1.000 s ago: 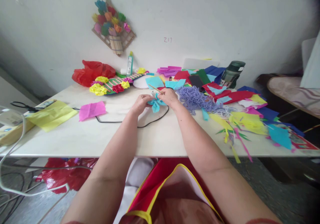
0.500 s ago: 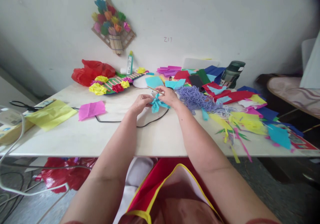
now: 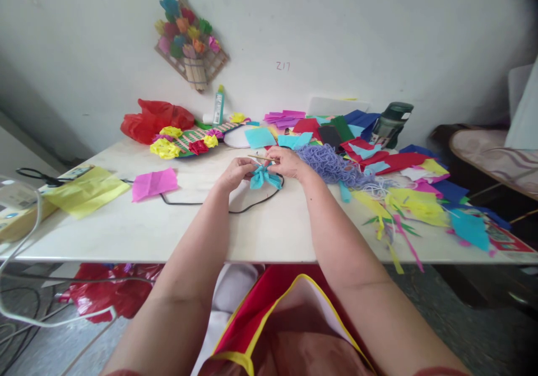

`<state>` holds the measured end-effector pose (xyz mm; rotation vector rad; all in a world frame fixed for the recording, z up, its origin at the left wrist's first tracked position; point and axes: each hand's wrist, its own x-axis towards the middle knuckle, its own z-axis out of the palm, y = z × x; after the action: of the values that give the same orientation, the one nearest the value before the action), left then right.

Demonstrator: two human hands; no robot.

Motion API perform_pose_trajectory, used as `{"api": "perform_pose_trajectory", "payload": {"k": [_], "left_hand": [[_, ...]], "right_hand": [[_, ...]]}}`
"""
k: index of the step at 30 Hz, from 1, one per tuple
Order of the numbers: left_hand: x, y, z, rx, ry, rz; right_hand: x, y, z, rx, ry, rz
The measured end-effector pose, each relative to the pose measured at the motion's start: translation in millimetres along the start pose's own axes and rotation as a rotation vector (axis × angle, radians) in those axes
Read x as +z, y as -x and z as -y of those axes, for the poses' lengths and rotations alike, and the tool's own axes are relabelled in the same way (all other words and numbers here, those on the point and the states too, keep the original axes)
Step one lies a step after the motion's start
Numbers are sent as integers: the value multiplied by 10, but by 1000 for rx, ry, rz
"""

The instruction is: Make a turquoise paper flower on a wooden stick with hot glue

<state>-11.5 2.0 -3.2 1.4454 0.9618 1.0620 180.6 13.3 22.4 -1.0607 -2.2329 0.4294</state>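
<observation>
A bright blue crepe paper piece (image 3: 264, 179), gathered and creased like a bow or petals, is held just above the table between my hands. My left hand (image 3: 235, 173) is closed, thumb and fingers pinching the paper's left edge. From the other side, the fingers of my right hand (image 3: 287, 163) close on the paper too. A thin wooden stick (image 3: 258, 157) juts leftward from the right hand, above the paper. The exact pinch points are hidden by the fingers.
Purple yarn (image 3: 325, 166) lies tangled beside my right hand. A black cord (image 3: 185, 203) loops beneath my hands. Pink paper (image 3: 154, 185) and yellow paper (image 3: 86, 194) lie left. A flower-decorated board (image 3: 193, 140) and a dark bottle (image 3: 390, 125) stand toward the back.
The blue paper has turned, its folds now fanning down and to the right. My right hand has shifted its fingers slightly, and the stick lies flatter. My left hand stays nearly in place.
</observation>
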Motion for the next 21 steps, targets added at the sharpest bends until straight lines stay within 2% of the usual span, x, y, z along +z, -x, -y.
{"api": "perform_pose_trajectory", "payload": {"k": [4,11,21], "left_hand": [[-18,-15,30,7,-11,36],[-21,-12,38,18,-10,30],[-7,-8,24,-3,17,38]], "right_hand": [[-22,8,-54,-1,-118,74],[-16,11,-69,8,-204,120],[-35,23,27,35,-71,84]]}}
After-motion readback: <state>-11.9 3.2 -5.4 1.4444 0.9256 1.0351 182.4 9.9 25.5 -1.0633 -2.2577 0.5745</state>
